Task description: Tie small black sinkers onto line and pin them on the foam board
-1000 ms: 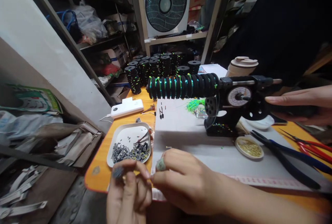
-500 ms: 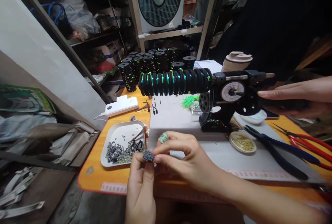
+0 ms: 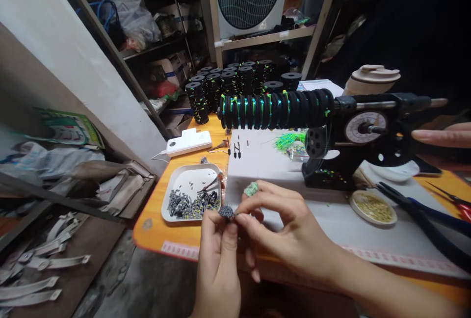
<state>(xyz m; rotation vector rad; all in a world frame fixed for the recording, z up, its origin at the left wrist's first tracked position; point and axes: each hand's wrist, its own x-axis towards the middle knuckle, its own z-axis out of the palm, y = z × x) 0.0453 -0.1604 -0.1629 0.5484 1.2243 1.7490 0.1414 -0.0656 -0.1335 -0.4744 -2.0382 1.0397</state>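
My left hand rises from the bottom edge with a grey textured cap on a fingertip. My right hand meets it, thumb and forefinger pinching at that grey tip; a greenish cap sits on another right fingertip. Whether a small part lies between the fingers I cannot tell. Just beyond stands a white tray of several small dark pieces. A black winding machine carries a row of black spools with green line.
Another person's hand reaches in at the right by the machine's crank. Black pliers, red-handled pliers, a dish of gold bits, a white power bank and stacked black spools lie on the orange table.
My two hands came up from the table's front edge and joined at the fingertips. The view shifted left, so the machine and the other person's hand sit further right.
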